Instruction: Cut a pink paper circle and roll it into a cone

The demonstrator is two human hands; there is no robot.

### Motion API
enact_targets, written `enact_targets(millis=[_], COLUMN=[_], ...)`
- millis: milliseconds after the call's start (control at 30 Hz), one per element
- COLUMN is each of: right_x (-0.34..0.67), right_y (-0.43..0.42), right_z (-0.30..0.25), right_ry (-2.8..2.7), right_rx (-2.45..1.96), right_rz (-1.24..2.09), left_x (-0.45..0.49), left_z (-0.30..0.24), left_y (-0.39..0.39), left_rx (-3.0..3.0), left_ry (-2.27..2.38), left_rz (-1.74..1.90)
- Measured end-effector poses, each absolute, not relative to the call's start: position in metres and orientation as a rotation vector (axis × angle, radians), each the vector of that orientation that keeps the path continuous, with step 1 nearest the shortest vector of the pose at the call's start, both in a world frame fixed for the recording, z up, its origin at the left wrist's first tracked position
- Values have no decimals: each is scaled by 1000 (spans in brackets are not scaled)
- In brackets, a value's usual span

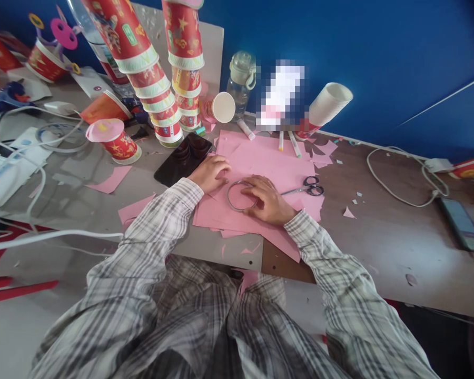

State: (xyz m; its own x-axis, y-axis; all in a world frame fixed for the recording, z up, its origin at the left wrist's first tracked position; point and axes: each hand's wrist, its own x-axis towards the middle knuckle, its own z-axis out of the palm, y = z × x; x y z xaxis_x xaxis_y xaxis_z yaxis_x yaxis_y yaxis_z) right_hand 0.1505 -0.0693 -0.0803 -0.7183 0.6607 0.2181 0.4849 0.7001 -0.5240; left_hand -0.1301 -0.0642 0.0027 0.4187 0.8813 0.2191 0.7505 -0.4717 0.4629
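A thin grey ring (228, 196) rests on pink paper sheets (260, 150) at the middle of the desk. My right hand (269, 201) grips its right side, thumb low and fingers over the top. To the left, my left hand (211, 173) lies on the paper's edge with fingers loosely bent and a gap to the thumb; it holds nothing I can see. Scissors (311, 186) with black handles lie just right of my right hand, blades toward it. Beside my left hand is a black glossy flat object (168, 171).
Tall stacks of red paper cups (168, 131) stand at the back left, near a clear bottle (239, 87). Markers (294, 144) lie behind the paper. White cables (43, 184) run at left. A phone (462, 223) lies far right; pink scraps (326, 150) are scattered about.
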Motion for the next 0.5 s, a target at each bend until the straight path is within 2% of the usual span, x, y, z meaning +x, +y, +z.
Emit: enact_targets(millis=[500], right_x=[151], right_y=[-70], right_z=[-78], right_ry=[-2518], right_rx=[-849], right_rz=[616], left_x=[-129], left_z=[5], left_y=[-65], left_rx=[2359], left_ry=[1446], left_rz=[550])
